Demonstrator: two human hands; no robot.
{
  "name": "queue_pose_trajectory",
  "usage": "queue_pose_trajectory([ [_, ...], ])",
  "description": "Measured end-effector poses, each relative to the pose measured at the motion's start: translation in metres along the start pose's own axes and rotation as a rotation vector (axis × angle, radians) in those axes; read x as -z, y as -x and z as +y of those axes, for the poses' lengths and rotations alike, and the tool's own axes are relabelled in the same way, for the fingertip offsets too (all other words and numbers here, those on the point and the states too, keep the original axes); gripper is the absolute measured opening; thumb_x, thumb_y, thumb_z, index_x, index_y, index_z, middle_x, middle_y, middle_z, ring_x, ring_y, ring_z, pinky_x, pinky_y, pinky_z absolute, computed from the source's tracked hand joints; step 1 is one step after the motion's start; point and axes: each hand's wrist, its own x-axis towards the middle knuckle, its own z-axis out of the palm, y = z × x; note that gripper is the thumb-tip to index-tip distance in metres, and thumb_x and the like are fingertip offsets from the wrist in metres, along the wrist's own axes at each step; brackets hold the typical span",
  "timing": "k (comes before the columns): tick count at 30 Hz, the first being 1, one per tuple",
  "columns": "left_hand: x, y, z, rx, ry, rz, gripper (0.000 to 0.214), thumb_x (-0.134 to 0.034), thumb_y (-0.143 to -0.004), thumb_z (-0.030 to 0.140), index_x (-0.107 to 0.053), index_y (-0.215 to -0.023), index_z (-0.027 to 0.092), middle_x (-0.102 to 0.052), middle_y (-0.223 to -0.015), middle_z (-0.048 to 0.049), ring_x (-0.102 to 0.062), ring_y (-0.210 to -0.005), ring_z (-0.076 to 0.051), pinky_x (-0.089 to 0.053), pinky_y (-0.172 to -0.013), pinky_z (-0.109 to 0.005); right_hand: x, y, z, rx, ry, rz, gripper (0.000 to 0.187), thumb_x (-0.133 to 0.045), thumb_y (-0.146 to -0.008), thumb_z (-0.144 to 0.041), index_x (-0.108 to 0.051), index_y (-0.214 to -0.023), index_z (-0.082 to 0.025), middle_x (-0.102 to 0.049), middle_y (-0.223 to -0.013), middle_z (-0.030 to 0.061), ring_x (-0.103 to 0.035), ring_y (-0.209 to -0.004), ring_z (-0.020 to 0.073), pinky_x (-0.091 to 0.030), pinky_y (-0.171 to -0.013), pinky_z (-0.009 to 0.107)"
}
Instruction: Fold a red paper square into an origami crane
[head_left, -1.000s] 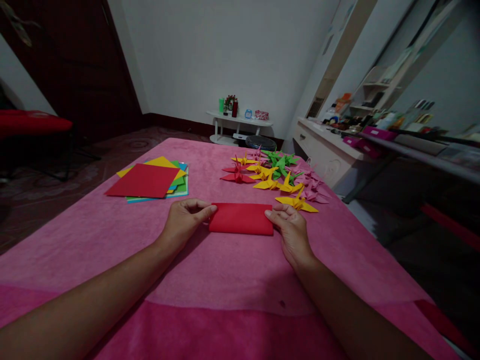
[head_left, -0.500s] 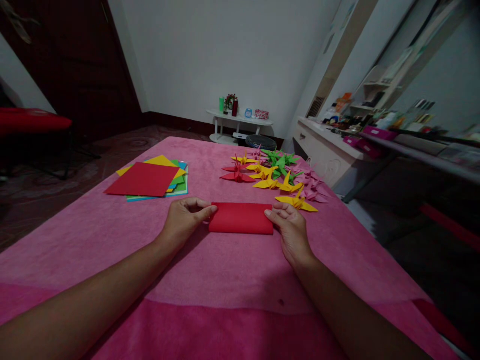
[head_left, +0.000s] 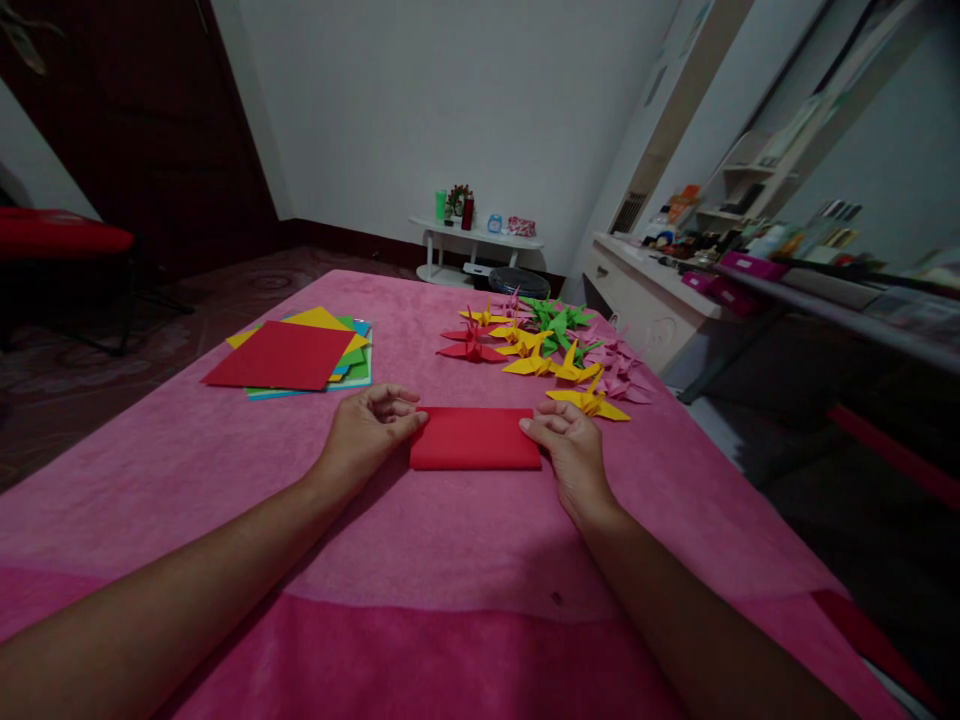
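A sheet of red paper (head_left: 474, 440), folded over into a wide rectangle, lies low over the pink cloth between my two hands. My left hand (head_left: 371, 432) pinches its left end near the far corner, thumb on top. At the opposite end, my right hand (head_left: 574, 450) grips the far right corner in the same way, its thumb on the paper. The fold runs along the side closest to me. Just beyond my right hand sits a yellow paper crane (head_left: 589, 402).
Loose coloured sheets, a red one (head_left: 279, 355) on top, lie at the left. Red cranes (head_left: 472, 345), green cranes (head_left: 559, 325) and pink cranes (head_left: 619, 370) crowd the far right. The pink cloth (head_left: 420, 560) covers the table. A white shelf (head_left: 480, 237) stands behind.
The folded paper's near edge looks flatter and sharper than before. My right thumb has shifted slightly inward on the paper. The whole view has moved a little.
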Motion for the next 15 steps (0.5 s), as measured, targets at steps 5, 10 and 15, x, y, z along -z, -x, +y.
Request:
queue_pose_trajectory([
  [5, 0.005, -0.010, -0.007, -0.170, -0.375, -0.022, 0.029, -0.072, -0.063, 0.027, -0.062, -0.088, 0.018, -0.066, -0.066, 0.0004, -0.060, -0.057, -0.014, -0.043, -0.056, -0.024, -0.003, -0.015, 0.006, 0.043, 0.249, -0.056, 0.037, -0.078, -0.056, -0.022, -0.053, -0.084, -0.021, -0.063, -0.057, -0.0052, -0.055, -0.052, 0.0135, -0.040, -0.054, 0.026],
  [10, 0.007, -0.016, -0.011, -0.263, -0.652, -0.075, 0.017, -0.069, -0.065, 0.024, -0.067, -0.082, 0.021, -0.067, -0.069, -0.0003, -0.059, -0.060, -0.015, -0.038, -0.056, -0.024, -0.004, -0.022, 0.006, 0.097, 0.447, -0.095, 0.031, -0.073, -0.052, -0.019, -0.054, -0.077, -0.022, -0.061, -0.053, -0.0056, -0.052, -0.048, 0.0128, -0.036, -0.049, 0.024],
  [15, 0.008, -0.019, -0.007, -0.514, -0.944, -0.185, 0.015, -0.063, -0.073, 0.019, -0.071, -0.085, 0.021, -0.064, -0.086, -0.0054, -0.057, -0.083, -0.020, -0.041, -0.072, -0.030, -0.002, -0.023, 0.008, 0.156, 0.609, -0.154, 0.024, -0.065, -0.058, -0.018, -0.052, -0.078, -0.021, -0.059, -0.056, -0.0056, -0.053, -0.050, 0.0123, -0.036, -0.048, 0.023],
])
